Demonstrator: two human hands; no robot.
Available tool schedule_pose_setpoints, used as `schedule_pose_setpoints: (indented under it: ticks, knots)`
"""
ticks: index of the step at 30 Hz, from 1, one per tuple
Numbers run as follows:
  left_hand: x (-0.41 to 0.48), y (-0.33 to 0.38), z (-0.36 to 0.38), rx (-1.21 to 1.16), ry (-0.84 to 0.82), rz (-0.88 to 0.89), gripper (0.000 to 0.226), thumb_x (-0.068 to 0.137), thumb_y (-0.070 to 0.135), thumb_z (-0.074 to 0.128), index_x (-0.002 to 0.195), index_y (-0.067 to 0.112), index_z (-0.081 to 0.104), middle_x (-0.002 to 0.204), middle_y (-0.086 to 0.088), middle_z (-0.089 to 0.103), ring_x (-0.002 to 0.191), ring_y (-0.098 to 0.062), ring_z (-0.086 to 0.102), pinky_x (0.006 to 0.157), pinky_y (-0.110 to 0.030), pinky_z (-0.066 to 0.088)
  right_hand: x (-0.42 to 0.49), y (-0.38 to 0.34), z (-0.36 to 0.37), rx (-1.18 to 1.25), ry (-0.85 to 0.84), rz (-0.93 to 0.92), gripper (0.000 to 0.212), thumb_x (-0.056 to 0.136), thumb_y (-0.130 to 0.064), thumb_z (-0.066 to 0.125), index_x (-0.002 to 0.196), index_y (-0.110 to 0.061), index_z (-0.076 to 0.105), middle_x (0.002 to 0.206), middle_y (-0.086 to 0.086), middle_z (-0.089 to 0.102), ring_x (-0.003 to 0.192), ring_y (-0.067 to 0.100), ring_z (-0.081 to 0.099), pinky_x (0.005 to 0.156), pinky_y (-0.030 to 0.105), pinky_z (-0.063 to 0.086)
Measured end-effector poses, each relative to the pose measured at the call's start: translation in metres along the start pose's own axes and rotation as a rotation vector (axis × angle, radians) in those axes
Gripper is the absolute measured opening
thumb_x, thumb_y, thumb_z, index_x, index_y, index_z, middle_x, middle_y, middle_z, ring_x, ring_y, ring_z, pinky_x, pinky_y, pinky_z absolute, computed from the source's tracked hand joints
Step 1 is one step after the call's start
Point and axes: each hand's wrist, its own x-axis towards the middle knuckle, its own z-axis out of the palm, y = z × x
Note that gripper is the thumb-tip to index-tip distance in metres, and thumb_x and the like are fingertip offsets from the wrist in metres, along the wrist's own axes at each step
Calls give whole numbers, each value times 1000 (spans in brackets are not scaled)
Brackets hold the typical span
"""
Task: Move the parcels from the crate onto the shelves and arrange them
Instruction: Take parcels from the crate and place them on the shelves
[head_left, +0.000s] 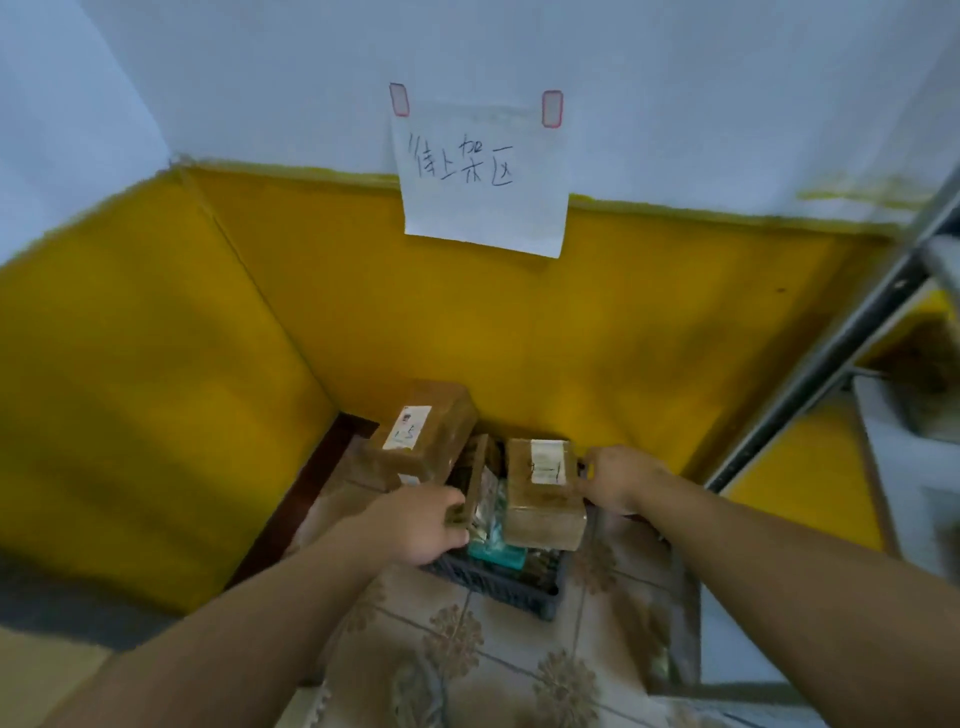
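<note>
Parcel with the white label (543, 493) stands in the black crate (498, 584) on the floor (467, 670), right hand (618, 483) gripping its right side; left hand (415, 522) curls round a slim upright parcel (480, 470). One-sided holds may let either tip. A larger parcel (421, 436) leans close behind, liable to slide. Shelf upright (831, 338) crowds the right.

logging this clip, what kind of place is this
Likely a small parcel storeroom: labelled boxes in a floor crate, a handwritten sign taped to the wall, metal shelving at right.
</note>
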Motion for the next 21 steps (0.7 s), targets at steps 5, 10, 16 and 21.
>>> schedule_pose_setpoints:
  ticks: [5,10,16,21]
  knots:
    - [80,-41,-17,2,-166,103,60,99,46,47,150,20,31,151,-3,39,131,-20,45,101,-30,40,39,2,10,188,-48,216,41,103,-46,42,128,-16,52,132,13,57,113,29,56,87,35,48]
    - [139,-63,-27,-77,-262,95,50,100,39,49,144,19,40,123,1,57,106,-13,56,84,-24,45,80,7,27,307,-77,203,35,105,-41,40,132,-22,53,134,5,55,123,26,51,97,31,40]
    - [237,-60,18,-208,-265,-25,51,99,38,52,145,20,40,144,-6,48,120,-21,52,95,-31,46,182,31,80,384,-96,94,36,103,-35,49,136,-21,56,133,9,59,128,26,51,109,35,37]
    - [314,-59,90,-298,-297,-107,49,98,44,49,141,20,46,144,-5,49,126,-19,50,92,-26,43,265,53,140,432,-183,160,49,94,-44,60,135,-16,55,132,10,60,117,27,58,96,29,49]
